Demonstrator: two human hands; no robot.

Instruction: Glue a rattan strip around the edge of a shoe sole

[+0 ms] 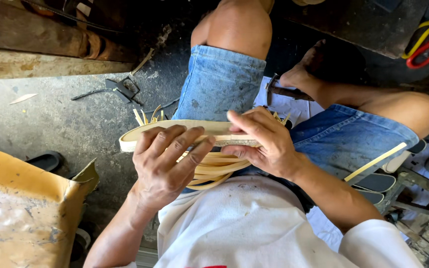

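Note:
I sit with my knees up, holding a pale bent bamboo hoop (140, 136) across my lap. My left hand (167, 159) wraps over the hoop's near side, fingers spread along the strip. My right hand (261, 141) grips the hoop's right part, thumb and fingers pinching the woven band. Several loose bamboo strips (214, 171) curve beneath both hands, and short strip ends (147, 116) stick up behind the hoop. One long flat strip (376, 161) lies off my right thigh.
A hammer (284, 92) lies on white paper between my legs near my foot. Torn brown cardboard (23, 208) covers the lower left. Red and yellow handled cutters (425, 42) sit at the upper right. Dark sandals (45, 160) rest on the concrete floor.

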